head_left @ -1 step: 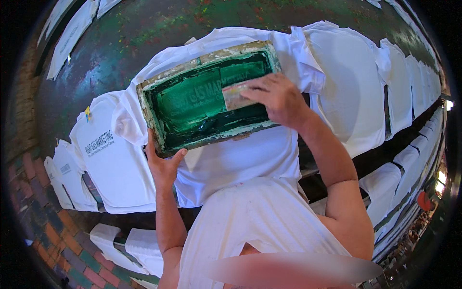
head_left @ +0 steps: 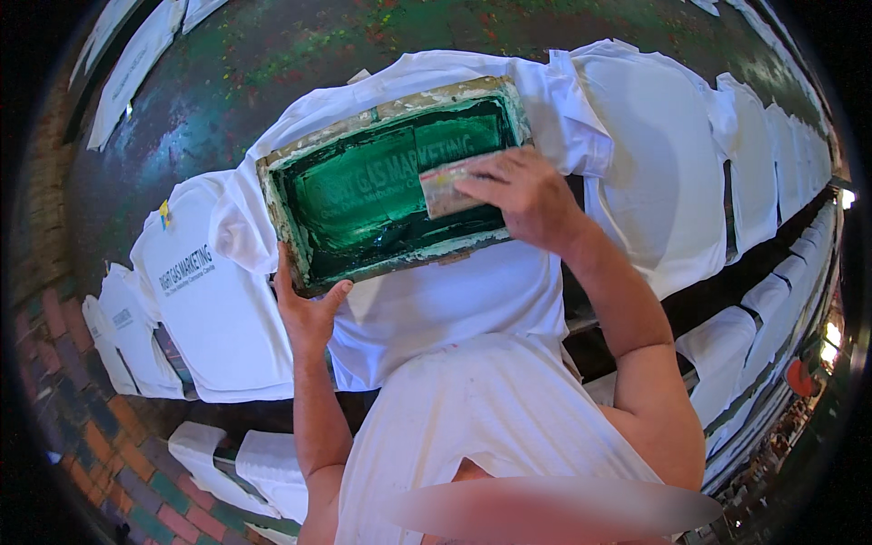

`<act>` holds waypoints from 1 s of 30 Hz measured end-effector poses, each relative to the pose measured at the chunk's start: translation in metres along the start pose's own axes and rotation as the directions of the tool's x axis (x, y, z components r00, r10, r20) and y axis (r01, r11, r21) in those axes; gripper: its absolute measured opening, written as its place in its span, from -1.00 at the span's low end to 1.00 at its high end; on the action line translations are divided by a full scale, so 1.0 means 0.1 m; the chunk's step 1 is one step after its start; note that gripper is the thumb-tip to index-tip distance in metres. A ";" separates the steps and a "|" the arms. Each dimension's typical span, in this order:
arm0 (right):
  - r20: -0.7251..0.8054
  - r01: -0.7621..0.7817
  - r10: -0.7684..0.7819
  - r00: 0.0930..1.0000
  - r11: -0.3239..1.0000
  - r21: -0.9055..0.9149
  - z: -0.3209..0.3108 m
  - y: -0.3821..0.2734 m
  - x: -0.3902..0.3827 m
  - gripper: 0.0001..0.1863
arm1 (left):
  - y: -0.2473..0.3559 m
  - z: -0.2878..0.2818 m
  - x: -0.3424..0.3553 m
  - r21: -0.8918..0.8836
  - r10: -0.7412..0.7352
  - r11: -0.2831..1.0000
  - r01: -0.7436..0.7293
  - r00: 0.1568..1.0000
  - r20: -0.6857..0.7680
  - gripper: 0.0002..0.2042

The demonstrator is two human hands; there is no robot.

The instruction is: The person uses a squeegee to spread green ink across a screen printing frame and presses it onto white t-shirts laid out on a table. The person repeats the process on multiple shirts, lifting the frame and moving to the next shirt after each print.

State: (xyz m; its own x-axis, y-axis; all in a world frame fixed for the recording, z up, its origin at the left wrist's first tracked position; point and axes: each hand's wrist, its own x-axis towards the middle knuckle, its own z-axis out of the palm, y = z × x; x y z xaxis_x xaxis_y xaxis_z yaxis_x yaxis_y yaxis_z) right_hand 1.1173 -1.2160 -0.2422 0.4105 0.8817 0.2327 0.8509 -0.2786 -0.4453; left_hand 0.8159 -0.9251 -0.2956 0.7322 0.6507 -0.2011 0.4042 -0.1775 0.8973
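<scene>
Head view: right fingers (head_left: pixel 490 188) clasp a pale block (head_left: pixel 443 193); left fingers (head_left: pixel 284 271) grip the frame (head_left: pixel 436 100).

Around my eight o'clock I see multicoloured brick paving (head_left: pixel 107 445); near nine, a printed white T-shirt (head_left: pixel 222 331); at two, another white T-shirt (head_left: pixel 649 154); between three and four, a red rounded object (head_left: pixel 800 378).

At your 8 o'clock: brick flooring (head_left: pixel 100 445) in orange, red and green. From 10 to 1 o'clock before you: a dark surface (head_left: pixel 245 73) with coloured flecks and a bluish sheen. Near 3 o'clock: a small bright light (head_left: pixel 848 197) above a larger glow (head_left: pixel 831 345).
</scene>
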 end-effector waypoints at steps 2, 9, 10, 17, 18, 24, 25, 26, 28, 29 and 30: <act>-0.001 -0.004 0.004 1.000 1.000 -0.017 0.02 -0.20 -0.16 -0.50 | -0.01 0.00 0.00 0.023 -0.014 1.000 0.014 1.000 0.001 0.28; 0.114 0.081 -0.092 0.989 0.992 0.101 -0.01 -0.38 -0.03 -0.53 | -0.12 0.05 0.07 0.029 0.028 0.999 -0.026 0.999 -0.045 0.27; 0.136 0.103 -0.124 0.983 0.983 0.150 0.01 -0.38 0.08 -0.53 | -0.15 0.08 0.08 -0.071 0.005 0.997 -0.009 0.998 -0.054 0.28; 0.063 0.190 -0.197 0.978 0.976 0.108 0.69 -0.58 1.22 -0.55 | -0.10 0.01 0.05 0.165 0.113 0.981 -0.102 0.992 -0.058 0.30; 0.035 0.156 -0.161 0.986 0.982 0.104 0.76 -0.59 1.35 -0.53 | -0.08 0.00 0.05 0.157 0.124 0.981 -0.114 0.990 -0.061 0.30; 0.089 0.122 -0.120 0.989 0.992 -0.012 0.88 -0.76 1.39 -0.48 | -0.03 -0.02 0.05 0.205 0.119 0.973 -0.106 0.991 -0.053 0.30; 0.104 0.141 -0.137 0.985 0.989 -0.031 0.87 -0.83 1.28 -0.47 | -0.03 -0.02 0.05 0.200 0.120 0.974 -0.107 0.991 -0.053 0.30; 0.094 0.152 -0.149 0.984 0.988 -0.026 0.87 -0.91 1.16 -0.47 | -0.04 -0.02 0.05 0.188 0.131 0.975 -0.118 0.990 -0.057 0.30; 0.121 0.167 -0.163 0.979 0.986 -0.021 0.85 -1.04 0.92 -0.50 | -0.05 -0.02 0.05 0.194 0.140 0.973 -0.126 0.988 -0.060 0.30; 0.131 0.178 -0.175 0.976 0.984 -0.018 0.83 -1.10 0.81 -0.51 | -0.05 -0.02 0.05 0.191 0.153 0.972 -0.138 0.986 -0.064 0.30; 0.132 0.190 -0.187 0.974 0.982 -0.013 0.82 -1.17 0.71 -0.52 | -0.06 -0.03 0.05 0.190 0.138 0.974 -0.126 0.989 -0.053 0.30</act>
State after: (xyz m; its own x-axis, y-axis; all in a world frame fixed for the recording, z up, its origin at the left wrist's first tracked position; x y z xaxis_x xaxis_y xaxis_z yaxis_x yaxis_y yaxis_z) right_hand 1.0205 -1.0892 -0.2445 0.1976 0.9606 0.1955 0.9176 -0.1110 -0.3817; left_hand 0.8153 -0.9188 -0.3005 0.7512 0.6579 -0.0540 0.4052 -0.3950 0.8245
